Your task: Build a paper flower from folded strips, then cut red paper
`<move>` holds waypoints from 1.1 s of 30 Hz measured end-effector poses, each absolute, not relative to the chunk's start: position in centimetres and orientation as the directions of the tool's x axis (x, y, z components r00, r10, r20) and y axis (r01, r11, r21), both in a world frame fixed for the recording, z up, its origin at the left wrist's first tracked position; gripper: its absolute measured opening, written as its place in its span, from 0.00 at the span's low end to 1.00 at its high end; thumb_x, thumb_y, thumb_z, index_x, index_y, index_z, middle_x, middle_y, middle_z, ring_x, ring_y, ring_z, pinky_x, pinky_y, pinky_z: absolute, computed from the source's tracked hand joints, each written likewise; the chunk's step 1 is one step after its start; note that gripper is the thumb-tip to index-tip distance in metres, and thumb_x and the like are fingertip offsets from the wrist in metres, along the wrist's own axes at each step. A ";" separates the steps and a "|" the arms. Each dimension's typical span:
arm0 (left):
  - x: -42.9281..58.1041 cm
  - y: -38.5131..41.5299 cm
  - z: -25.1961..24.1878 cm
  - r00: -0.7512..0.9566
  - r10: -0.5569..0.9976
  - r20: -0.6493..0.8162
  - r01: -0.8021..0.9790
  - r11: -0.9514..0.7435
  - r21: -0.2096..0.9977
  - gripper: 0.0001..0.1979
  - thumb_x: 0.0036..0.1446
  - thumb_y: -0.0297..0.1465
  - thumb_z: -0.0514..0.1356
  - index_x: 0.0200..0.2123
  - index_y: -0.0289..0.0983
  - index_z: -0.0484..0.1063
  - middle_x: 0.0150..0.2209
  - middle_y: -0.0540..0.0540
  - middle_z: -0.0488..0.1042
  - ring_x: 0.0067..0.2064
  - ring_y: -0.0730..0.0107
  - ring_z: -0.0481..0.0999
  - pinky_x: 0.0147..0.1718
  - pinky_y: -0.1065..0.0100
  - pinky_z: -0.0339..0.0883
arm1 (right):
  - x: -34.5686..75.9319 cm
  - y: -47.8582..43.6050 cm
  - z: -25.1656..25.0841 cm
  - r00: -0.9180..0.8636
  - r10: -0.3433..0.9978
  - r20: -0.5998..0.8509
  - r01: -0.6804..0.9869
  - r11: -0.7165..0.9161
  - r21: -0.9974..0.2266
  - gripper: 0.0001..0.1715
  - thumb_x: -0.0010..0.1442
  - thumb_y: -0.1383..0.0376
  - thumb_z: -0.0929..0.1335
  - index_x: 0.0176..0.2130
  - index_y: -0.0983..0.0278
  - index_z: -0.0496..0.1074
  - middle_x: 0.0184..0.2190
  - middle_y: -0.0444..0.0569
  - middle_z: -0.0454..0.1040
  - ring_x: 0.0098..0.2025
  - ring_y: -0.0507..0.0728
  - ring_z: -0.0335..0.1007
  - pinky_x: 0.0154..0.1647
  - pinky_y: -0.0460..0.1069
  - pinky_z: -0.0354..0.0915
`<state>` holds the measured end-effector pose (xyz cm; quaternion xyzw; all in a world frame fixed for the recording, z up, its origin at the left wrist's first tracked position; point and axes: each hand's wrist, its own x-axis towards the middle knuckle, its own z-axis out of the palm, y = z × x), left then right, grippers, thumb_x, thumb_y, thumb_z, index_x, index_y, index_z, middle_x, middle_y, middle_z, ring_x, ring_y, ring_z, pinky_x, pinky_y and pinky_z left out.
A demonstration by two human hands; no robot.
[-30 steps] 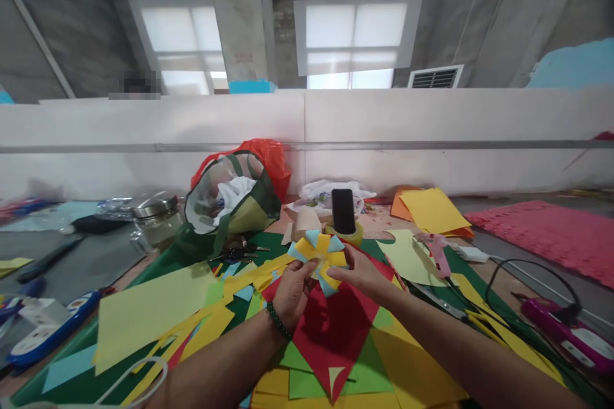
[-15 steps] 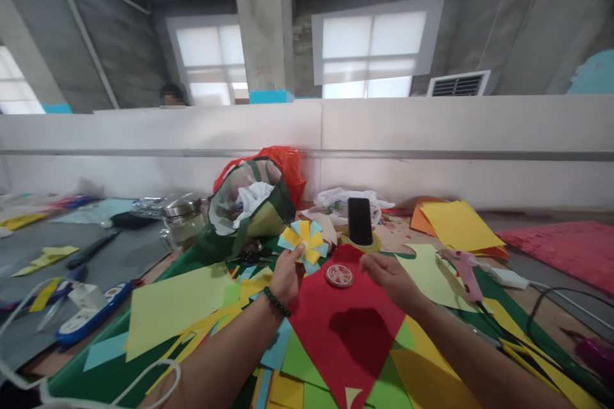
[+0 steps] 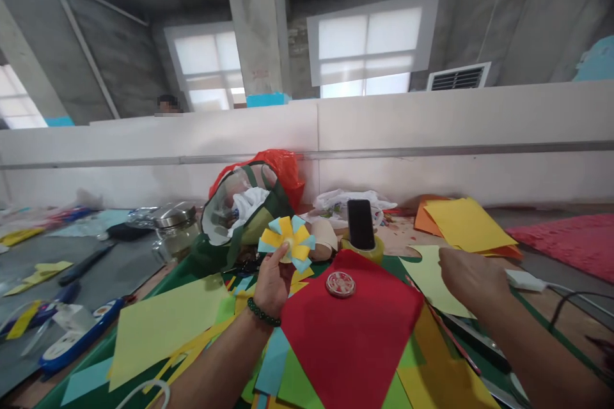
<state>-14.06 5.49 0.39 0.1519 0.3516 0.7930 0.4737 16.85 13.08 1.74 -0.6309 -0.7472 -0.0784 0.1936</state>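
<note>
My left hand [image 3: 269, 280] is closed on a small yellow and light-blue paper pinwheel [image 3: 288, 239], holding it upright above the table's middle. My right hand [image 3: 472, 276] is out to the right, low over a pale green sheet [image 3: 425, 271], next to a white adapter [image 3: 525, 280]. I see it from the back and its fingers are hidden. Between the hands lies a red paper sheet [image 3: 355, 332] with a round red and white tin [image 3: 340, 284] on its far corner.
A phone [image 3: 361, 223] stands upright in a tape roll [image 3: 363, 248]. A green mesh bag [image 3: 240, 211], a red plastic bag [image 3: 283, 169] and a glass jar [image 3: 175, 227] sit behind. Yellow and orange sheets [image 3: 460, 223] lie far right. A person's head [image 3: 167, 104] shows over the partition.
My right hand let go of the pinwheel and swung out to the right, over where a pink glue gun lay. My left hand lifted the pinwheel slightly leftward. The tin came into view.
</note>
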 end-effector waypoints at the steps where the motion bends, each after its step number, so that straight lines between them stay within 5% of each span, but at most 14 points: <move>1: -13.7 5.3 0.4 -0.491 0.866 -0.096 -0.642 -0.285 0.711 0.12 0.53 0.21 0.64 0.41 0.35 0.74 0.35 0.46 0.82 0.31 0.67 0.82 0.28 0.73 0.75 | 16.7 12.8 2.2 -0.122 0.899 0.420 0.972 0.193 -0.130 0.15 0.58 0.68 0.61 0.33 0.66 0.76 0.32 0.67 0.76 0.37 0.73 0.74 0.35 0.64 0.66; 4: -11.8 4.5 -0.3 -0.391 0.914 -0.106 -0.641 -0.188 0.744 0.19 0.48 0.23 0.67 0.45 0.36 0.73 0.38 0.45 0.82 0.38 0.61 0.82 0.32 0.70 0.77 | 14.8 11.2 3.1 -0.146 0.766 0.626 0.868 0.402 -0.290 0.25 0.65 0.59 0.56 0.54 0.66 0.70 0.55 0.65 0.70 0.56 0.72 0.65 0.54 0.68 0.61; 7: -9.4 3.5 -1.5 -0.279 0.955 -0.097 -0.621 -0.102 0.777 0.25 0.42 0.25 0.71 0.47 0.38 0.73 0.41 0.45 0.81 0.43 0.57 0.81 0.38 0.65 0.77 | 12.0 9.5 2.4 -0.328 0.749 0.576 0.423 0.661 -0.619 0.37 0.63 0.45 0.58 0.63 0.62 0.60 0.64 0.58 0.61 0.67 0.65 0.52 0.66 0.63 0.50; 9: -8.3 2.8 -2.1 -0.195 0.973 -0.119 -0.615 -0.027 0.788 0.26 0.39 0.26 0.72 0.45 0.38 0.73 0.40 0.45 0.81 0.42 0.56 0.81 0.38 0.63 0.78 | 10.5 8.9 1.4 -0.455 0.788 0.416 0.156 0.530 -0.833 0.46 0.59 0.37 0.58 0.64 0.62 0.58 0.65 0.58 0.60 0.66 0.65 0.53 0.65 0.62 0.51; 11: -8.0 2.6 -2.3 -0.118 0.982 -0.151 -0.618 0.046 0.785 0.25 0.38 0.26 0.72 0.44 0.38 0.74 0.39 0.44 0.81 0.41 0.55 0.82 0.37 0.62 0.77 | 9.4 8.8 0.5 -0.550 0.782 0.293 0.069 0.392 -0.917 0.45 0.58 0.34 0.56 0.57 0.63 0.68 0.50 0.59 0.75 0.51 0.65 0.72 0.51 0.59 0.68; 12: -8.1 2.6 -2.2 -0.101 0.982 -0.161 -0.620 0.064 0.782 0.25 0.39 0.26 0.72 0.44 0.38 0.74 0.38 0.44 0.82 0.40 0.55 0.82 0.37 0.62 0.77 | 9.1 8.8 0.2 -0.585 0.772 0.247 0.063 0.348 -0.936 0.43 0.58 0.34 0.57 0.49 0.63 0.74 0.36 0.56 0.79 0.38 0.63 0.75 0.38 0.57 0.71; 15: -9.6 3.4 -1.5 -0.181 0.968 -0.171 -0.630 0.020 0.776 0.22 0.43 0.25 0.70 0.45 0.36 0.74 0.38 0.43 0.82 0.37 0.58 0.82 0.35 0.65 0.77 | 8.9 9.2 0.0 -0.602 0.774 0.194 0.043 0.275 -0.961 0.32 0.52 0.38 0.67 0.24 0.63 0.74 0.12 0.41 0.60 0.15 0.51 0.54 0.15 0.47 0.55; 19: -12.0 4.7 -0.6 -0.329 0.925 -0.187 -0.649 -0.078 0.756 0.15 0.50 0.25 0.66 0.44 0.35 0.73 0.39 0.45 0.82 0.34 0.64 0.82 0.33 0.67 0.77 | 10.0 11.2 0.3 -0.306 0.906 0.293 -0.076 0.284 -0.956 0.29 0.54 0.39 0.66 0.23 0.61 0.65 0.13 0.35 0.49 0.15 0.47 0.43 0.14 0.44 0.43; 23: -12.3 5.0 -0.7 -0.419 0.893 -0.164 -0.637 -0.160 0.754 0.15 0.50 0.23 0.66 0.43 0.36 0.74 0.39 0.46 0.82 0.37 0.63 0.82 0.33 0.69 0.77 | 11.6 13.7 -0.2 0.022 0.935 0.353 -0.153 0.352 -0.923 0.27 0.54 0.38 0.64 0.29 0.58 0.62 0.14 0.33 0.47 0.15 0.49 0.43 0.14 0.44 0.46; 25: -11.5 4.7 -1.1 -0.404 0.903 -0.148 -0.628 -0.157 0.762 0.17 0.48 0.24 0.68 0.43 0.36 0.74 0.39 0.45 0.82 0.39 0.60 0.82 0.33 0.68 0.77 | 11.7 14.0 -0.5 0.101 0.922 0.375 -0.136 0.386 -0.912 0.26 0.51 0.40 0.68 0.32 0.58 0.64 0.17 0.36 0.57 0.19 0.50 0.56 0.20 0.45 0.58; 27: -10.4 4.2 -1.6 -0.347 0.929 -0.128 -0.625 -0.127 0.770 0.20 0.44 0.26 0.70 0.44 0.36 0.74 0.39 0.45 0.82 0.41 0.58 0.81 0.35 0.66 0.76 | 11.2 13.2 -0.8 0.107 0.911 0.398 -0.099 0.408 -0.908 0.29 0.46 0.42 0.73 0.37 0.59 0.69 0.29 0.44 0.72 0.35 0.54 0.70 0.38 0.48 0.68; 30: -9.0 3.4 -2.2 -0.262 0.957 -0.122 -0.616 -0.068 0.785 0.26 0.38 0.28 0.73 0.44 0.36 0.75 0.39 0.45 0.82 0.40 0.57 0.81 0.38 0.65 0.75 | 9.8 10.9 -1.1 -0.188 0.920 0.343 -0.101 0.330 -0.939 0.38 0.48 0.39 0.71 0.49 0.60 0.70 0.53 0.55 0.72 0.58 0.63 0.65 0.61 0.58 0.58; 33: -8.3 2.9 -2.4 -0.235 0.969 -0.079 -0.544 -0.063 0.836 0.28 0.34 0.30 0.75 0.43 0.37 0.76 0.38 0.45 0.82 0.41 0.57 0.81 0.42 0.64 0.74 | 8.2 8.7 -1.1 -0.588 0.783 0.202 -0.188 0.111 -0.976 0.42 0.52 0.38 0.67 0.56 0.60 0.66 0.58 0.57 0.68 0.62 0.65 0.61 0.61 0.61 0.57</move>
